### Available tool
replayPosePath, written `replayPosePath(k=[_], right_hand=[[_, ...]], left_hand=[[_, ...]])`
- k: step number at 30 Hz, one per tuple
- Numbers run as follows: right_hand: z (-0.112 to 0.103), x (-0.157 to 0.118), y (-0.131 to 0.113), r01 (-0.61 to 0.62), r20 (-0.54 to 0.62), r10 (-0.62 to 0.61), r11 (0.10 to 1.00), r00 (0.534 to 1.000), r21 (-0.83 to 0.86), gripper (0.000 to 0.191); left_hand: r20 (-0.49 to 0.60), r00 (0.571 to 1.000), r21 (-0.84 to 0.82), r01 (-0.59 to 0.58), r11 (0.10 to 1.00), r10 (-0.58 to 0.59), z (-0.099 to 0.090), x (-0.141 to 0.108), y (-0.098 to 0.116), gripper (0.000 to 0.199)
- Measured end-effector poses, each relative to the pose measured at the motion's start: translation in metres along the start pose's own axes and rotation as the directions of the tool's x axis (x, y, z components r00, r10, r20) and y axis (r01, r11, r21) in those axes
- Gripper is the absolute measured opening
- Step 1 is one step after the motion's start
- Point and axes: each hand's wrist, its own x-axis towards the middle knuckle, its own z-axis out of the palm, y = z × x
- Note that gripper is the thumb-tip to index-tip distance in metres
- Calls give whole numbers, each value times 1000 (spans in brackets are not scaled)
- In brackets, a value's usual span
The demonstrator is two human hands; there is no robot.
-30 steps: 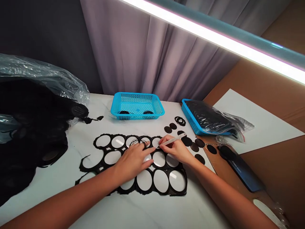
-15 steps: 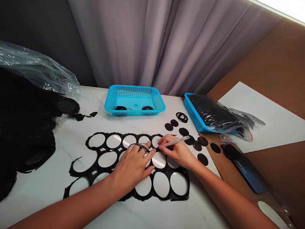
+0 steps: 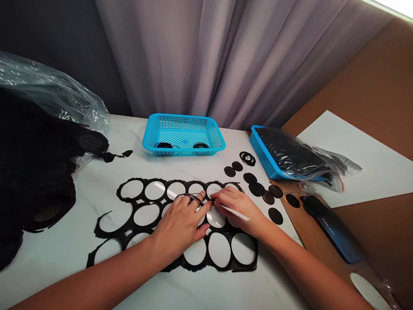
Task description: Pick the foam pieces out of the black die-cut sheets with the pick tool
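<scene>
My left hand point(image 3: 180, 215) lies palm down on a black rubbery sheet point(image 3: 129, 226) with rows of large round holes. Its fingers are stretched out, and several thin black rings point(image 3: 191, 197) loop over them. Right beside its fingertips, my right hand point(image 3: 237, 204) is closed around a slim, pale, flat tool point(image 3: 237, 214). The tool's tip is hidden near the web between two holes, so its exact kind cannot be made out. Round black discs point(image 3: 256, 189) lie to the right of the sheet, and a coil of thin black rings point(image 3: 247, 159) sits behind them.
A blue basket point(image 3: 183, 118) with two bundles of black rings stands at the back. Another blue basket point(image 3: 266, 157) holds bagged black material point(image 3: 290, 150). Dark sheets point(image 3: 38, 172) and clear plastic point(image 3: 74, 94) cover the left. A dark blue case point(image 3: 335, 232) lies on brown cardboard.
The tool's rear end has swung down toward me as my right hand turned. My left hand stays in place on the sheet. The view has shifted slightly.
</scene>
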Motion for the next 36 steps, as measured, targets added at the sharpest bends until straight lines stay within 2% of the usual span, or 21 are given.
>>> replayPosePath(k=[2, 5, 9, 12, 15, 17, 32, 34, 36], right_hand=[[0, 0, 2, 76, 62, -69, 990, 996, -119, 12], [-2, 4, 4, 64, 43, -59, 989, 997, -130, 12], [-10, 6, 3, -27, -5, 27, 997, 1000, 66, 10], [-15, 4, 0, -142, -32, 154, 959, 988, 247, 10], [-15, 2, -3, -220, -60, 252, 921, 966, 322, 16], [-13, 1, -3, -235, -70, 273, 913, 959, 333, 16], [-6, 4, 2, -203, -70, 237, 925, 969, 321, 15], [-5, 3, 1, -146, -78, 170, 958, 982, 247, 13], [-3, 2, -3, -24, -44, 27, 998, 999, 53, 9]], left_hand=[[4, 1000, -10, 3, 1000, -3, 0, 0, 0, 51], [21, 1000, -21, 8, 1000, -7, 0, 0, -1, 51], [25, 1000, -21, 8, 1000, -7, -2, -2, 0, 52], [34, 999, -23, 9, 1000, -8, -3, -2, 0, 52], [32, 999, -22, 9, 1000, -8, -2, -2, -1, 53], [23, 1000, -20, 7, 1000, -6, -1, -1, -1, 54], [45, 999, -30, 3, 1000, -2, -1, -2, -1, 53], [40, 999, -31, -2, 1000, 3, -1, -1, -1, 53], [36, 999, -29, 2, 1000, -1, -1, -1, -1, 52]])
